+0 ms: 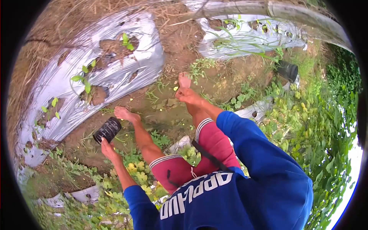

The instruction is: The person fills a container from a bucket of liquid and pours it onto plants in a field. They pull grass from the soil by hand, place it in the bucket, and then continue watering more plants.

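- Showing a black pot (pixel 108 129), short and ribbed, tilting just over the soil of a furrow, close beside the left foot (pixel 124 114)
- Closing on the pot's near end: the left hand (pixel 108 150), fingers wrapping the lower edge as far as visible, thumb side being hidden
- Running up and to the right in the head view, the pot's long axis, pointing away from the palm and toward the left foot
- Lying directly beyond the left hand's fingertips, hence far nearer to the left hand than to the right
- Resting well apart from the pot, by the right foot (pixel 184 80): the right hand (pixel 190 97), emerging from a blue sleeve (pixel 245 142); appearing too small and too overlapped to tell whether curled or spread
- Squatting over the furrow in red shorts (pixel 176 170), both feet standing bare on brown soil (pixel 172 42)
- Flanking the furrow on the left: a raised bed under silver plastic mulch (pixel 145 46), with green seedlings (pixel 86 82) growing through torn holes
- Lying on its side farther off to the right, among weeds: a second black pot (pixel 287 71), touching neither hand
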A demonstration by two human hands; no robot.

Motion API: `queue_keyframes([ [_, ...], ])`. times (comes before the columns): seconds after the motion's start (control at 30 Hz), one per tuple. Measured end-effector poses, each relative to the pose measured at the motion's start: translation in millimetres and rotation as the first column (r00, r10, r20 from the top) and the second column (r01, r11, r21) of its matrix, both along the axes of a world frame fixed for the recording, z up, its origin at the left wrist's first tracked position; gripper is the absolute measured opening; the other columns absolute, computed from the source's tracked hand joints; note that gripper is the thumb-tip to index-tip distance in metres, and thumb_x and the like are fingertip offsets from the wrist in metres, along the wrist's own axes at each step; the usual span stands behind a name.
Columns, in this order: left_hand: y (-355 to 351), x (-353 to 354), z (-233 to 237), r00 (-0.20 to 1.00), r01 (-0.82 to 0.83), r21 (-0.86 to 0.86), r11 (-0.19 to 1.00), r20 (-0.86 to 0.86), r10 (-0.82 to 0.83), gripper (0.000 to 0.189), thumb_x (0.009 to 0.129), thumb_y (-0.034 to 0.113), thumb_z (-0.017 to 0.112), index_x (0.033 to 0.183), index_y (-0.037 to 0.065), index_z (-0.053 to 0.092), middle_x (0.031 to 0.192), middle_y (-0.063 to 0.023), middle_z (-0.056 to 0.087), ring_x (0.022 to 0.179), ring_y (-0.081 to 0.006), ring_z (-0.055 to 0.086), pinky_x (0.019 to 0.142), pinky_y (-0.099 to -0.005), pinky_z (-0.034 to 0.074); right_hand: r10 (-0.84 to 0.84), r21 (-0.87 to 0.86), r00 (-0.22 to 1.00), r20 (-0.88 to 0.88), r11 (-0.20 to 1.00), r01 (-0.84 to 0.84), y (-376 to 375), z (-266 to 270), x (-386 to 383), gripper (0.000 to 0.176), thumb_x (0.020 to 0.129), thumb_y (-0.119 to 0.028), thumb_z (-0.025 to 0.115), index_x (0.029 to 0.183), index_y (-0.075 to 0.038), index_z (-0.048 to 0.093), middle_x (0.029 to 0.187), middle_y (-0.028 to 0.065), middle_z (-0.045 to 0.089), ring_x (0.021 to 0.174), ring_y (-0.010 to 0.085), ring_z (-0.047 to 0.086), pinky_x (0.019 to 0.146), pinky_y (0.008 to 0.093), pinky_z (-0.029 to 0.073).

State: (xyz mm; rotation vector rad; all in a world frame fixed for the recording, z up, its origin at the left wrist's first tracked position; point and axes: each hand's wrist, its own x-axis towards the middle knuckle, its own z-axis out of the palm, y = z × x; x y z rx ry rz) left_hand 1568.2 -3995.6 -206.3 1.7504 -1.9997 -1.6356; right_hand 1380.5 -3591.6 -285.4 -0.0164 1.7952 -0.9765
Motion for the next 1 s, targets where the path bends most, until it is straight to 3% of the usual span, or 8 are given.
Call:
queue_keyframes([
  [0.27, 208, -44, -43, 0.955, 0.253, 0.207, 0.945, 0.101, -0.278, 0.04, 0.101, 0.037, 0.048, 0.082, 0.002, 0.053, 0.071, 0.0026, 0.045, 0.065, -0.0078, 0.036, 0.058, -0.027, 0.031, 0.555, 0.438, 0.617, -0.558, 0.829, -0.348, 132, -104, -176, 0.029, 0.084, -0.026, 0.057, 0.095, 0.001, 0.056, 0.096, 0.0173, 0.058, 0.097, 0.0358, 0.056, 0.08, 0.0461, 0.048],
  [0.43, 287, -54, -78, 0.953, 0.254, 0.294, 0.922, 0.085, -0.289, 0.035, 0.101, 0.03, 0.05, 0.077, 0.005, 0.051, 0.066, 0.0033, 0.041, 0.062, -0.0082, 0.035, 0.056, -0.0276, 0.031, 0.572, 0.526, 0.449, -0.686, 0.817, -0.237, 183, -141, -258, 0.032, 0.082, -0.029, 0.061, 0.098, -0.003, 0.056, 0.105, 0.0192, 0.054, 0.099, 0.0383, 0.057, 0.087, 0.0515, 0.046],
  [0.5, 305, -54, -88, 0.909, 0.372, 0.24, 0.897, 0.1, -0.404, 0.035, 0.101, 0.029, 0.05, 0.076, 0.004, 0.05, 0.065, 0.0016, 0.04, 0.061, -0.0099, 0.035, 0.056, -0.0285, 0.031, 0.789, 0.857, 0.367, -0.493, 0.512, 0.05, 209, -156, -260, 0.04, 0.084, -0.038, 0.057, 0.1, -0.001, 0.057, 0.113, 0.0183, 0.055, 0.11, 0.0378, 0.055, 0.096, 0.0541, 0.04],
  [0.57, 315, -44, -102, 0.83, 0.523, 0.164, 0.836, 0.123, -0.543, 0.031, 0.099, 0.022, 0.052, 0.082, -0.004, 0.051, 0.066, -0.0165, 0.045, 0.059, -0.0244, 0.041, 0.056, -0.0383, 0.037, 0.755, 0.893, 0.526, -0.391, 0.45, 0.017, 231, -166, -245, 0.045, 0.086, -0.042, 0.054, 0.104, -0.001, 0.056, 0.117, 0.0183, 0.055, 0.112, 0.0384, 0.055, 0.099, 0.0547, 0.037],
  [0.63, 323, -26, -115, 0.801, 0.564, 0.162, 0.81, 0.131, -0.584, 0.031, 0.099, 0.022, 0.052, 0.082, -0.004, 0.052, 0.068, -0.0176, 0.048, 0.059, -0.0268, 0.043, 0.057, -0.04, 0.037, 0.594, 0.878, 0.753, -0.283, 0.477, -0.046, 245, -174, -228, 0.052, 0.088, -0.048, 0.049, 0.109, 0.0, 0.054, 0.122, 0.0211, 0.055, 0.115, 0.0396, 0.056, 0.099, 0.054, 0.037],
  [0.8, 329, -51, -115, 0.712, 0.663, 0.169, 0.729, 0.158, -0.684, 0.026, 0.097, 0.019, 0.055, 0.084, -0.003, 0.056, 0.075, -0.0204, 0.055, 0.066, -0.0347, 0.051, 0.061, -0.0427, 0.042, 0.354, 0.78, 0.848, -0.395, 0.617, 0.105, 258, -222, -234, 0.056, 0.091, -0.052, 0.045, 0.11, 0.0, 0.053, 0.108, 0.0239, 0.064, 0.098, 0.0434, 0.064, 0.086, 0.0568, 0.047],
  [0.87, 330, -53, -121, 0.699, 0.696, 0.103, 0.711, 0.128, -0.703, 0.025, 0.097, 0.019, 0.056, 0.085, -0.003, 0.057, 0.075, -0.0203, 0.056, 0.067, -0.0358, 0.052, 0.061, -0.0431, 0.042, 0.532, 0.8, 0.761, -0.37, 0.6, -0.03, 284, -268, -229, 0.054, 0.091, -0.048, 0.045, 0.105, 0.003, 0.055, 0.104, 0.0272, 0.065, 0.095, 0.0463, 0.064, 0.086, 0.0542, 0.049],
  [1.0, 328, -80, -124, 0.68, 0.732, -0.014, 0.681, 0.072, -0.73, 0.025, 0.096, 0.02, 0.057, 0.085, -0.003, 0.058, 0.077, -0.02, 0.057, 0.069, -0.0378, 0.055, 0.063, -0.0451, 0.044, 0.25, 0.639, 0.862, -0.44, 0.762, 0.106, 265, -224, -251, 0.037, 0.09, -0.029, 0.055, 0.112, -0.001, 0.049, 0.077, 0.0237, 0.06, 0.073, 0.0399, 0.064, 0.067, 0.0434, 0.054],
])
